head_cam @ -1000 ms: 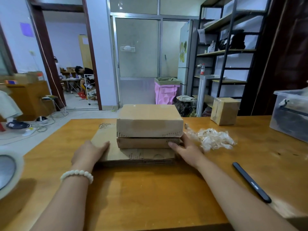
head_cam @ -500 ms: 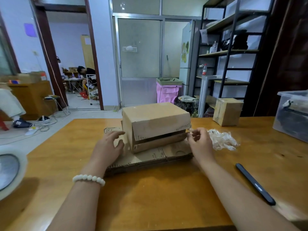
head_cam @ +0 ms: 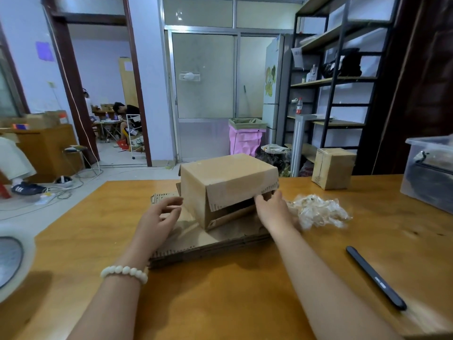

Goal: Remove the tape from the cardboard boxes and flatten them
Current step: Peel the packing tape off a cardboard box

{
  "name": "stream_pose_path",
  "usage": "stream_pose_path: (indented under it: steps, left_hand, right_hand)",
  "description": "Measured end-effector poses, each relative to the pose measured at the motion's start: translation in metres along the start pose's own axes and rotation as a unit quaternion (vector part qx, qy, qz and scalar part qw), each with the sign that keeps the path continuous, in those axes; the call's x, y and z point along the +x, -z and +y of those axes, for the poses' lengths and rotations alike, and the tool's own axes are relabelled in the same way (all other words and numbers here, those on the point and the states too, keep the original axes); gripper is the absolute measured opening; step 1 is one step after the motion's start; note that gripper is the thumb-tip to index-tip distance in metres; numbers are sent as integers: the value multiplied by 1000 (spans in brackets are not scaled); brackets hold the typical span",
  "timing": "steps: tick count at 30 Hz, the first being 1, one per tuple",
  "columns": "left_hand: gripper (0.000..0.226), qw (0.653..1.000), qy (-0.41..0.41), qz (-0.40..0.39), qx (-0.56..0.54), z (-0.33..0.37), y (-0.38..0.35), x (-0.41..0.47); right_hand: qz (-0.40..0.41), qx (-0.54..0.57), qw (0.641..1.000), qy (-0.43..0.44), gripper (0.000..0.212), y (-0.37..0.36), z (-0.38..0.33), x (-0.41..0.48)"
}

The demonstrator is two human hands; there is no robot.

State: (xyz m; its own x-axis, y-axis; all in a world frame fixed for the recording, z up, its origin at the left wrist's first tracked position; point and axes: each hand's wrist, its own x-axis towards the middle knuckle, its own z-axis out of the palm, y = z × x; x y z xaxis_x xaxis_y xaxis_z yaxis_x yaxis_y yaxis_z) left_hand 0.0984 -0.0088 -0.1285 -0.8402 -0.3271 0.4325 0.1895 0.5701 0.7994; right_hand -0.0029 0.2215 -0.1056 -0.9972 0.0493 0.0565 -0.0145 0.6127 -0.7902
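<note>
Evidently the person is opening the box (head_cam: 228, 177) for flattening: it stands on flattened cardboard (head_cam: 196, 239) between the hands. The left hand (head_cam: 159, 217) hovers relaxed, empty; the right hand (head_cam: 273, 209) meets the loose front flap (head_cam: 242, 192), grip unclear. Next probably means lifting that flap and collapsing it.

Pale lilac walls (head_cam: 147, 69), grey tile floor (head_cam: 24, 212). Dark-red door frame (head_cam: 71, 94) left, opening to 2nd rm w/ person (head_cam: 127, 111) seated. Frosted-glass sliding doors (head_cam: 203, 77) centre, alu frame. Black metal shelving (head_cam: 335, 82) right, wood boards. White fridge (head_cam: 272, 94) next to it, pink-lined bin (head_cam: 245, 141) in front. Wood cabinet (head_cam: 46, 148) far left, cables (head_cam: 68, 190) on floor. Wood table (head_cam: 220, 303) in fgnd.
</note>
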Motion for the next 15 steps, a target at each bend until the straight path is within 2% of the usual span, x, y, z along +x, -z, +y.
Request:
stream_pose_path:
  steps: [4,6,8,11,15]
  left_hand:
    - [21,998,19,61,-25,-7,7,5]
    - [21,995,32,71,-58,-9,7,6]
    - [20,994,41,64,-76,-10,6,6]
    - [20,996,44,47,-62,-12,6,6]
    - [22,997,37,41,-49,-13,6,7]
  right_hand:
    - [-32,-130,991,6,81,-2,1,-24]
    - [-38,-198,979,14,92,-2,-2,-36]
    - [-43,-216,975,23,96,-6,-6,-45]
    - [-42,-196,978,57,88,-16,-9,-60]
    - [-27,-187,960,205,63,-34,-11,-78]
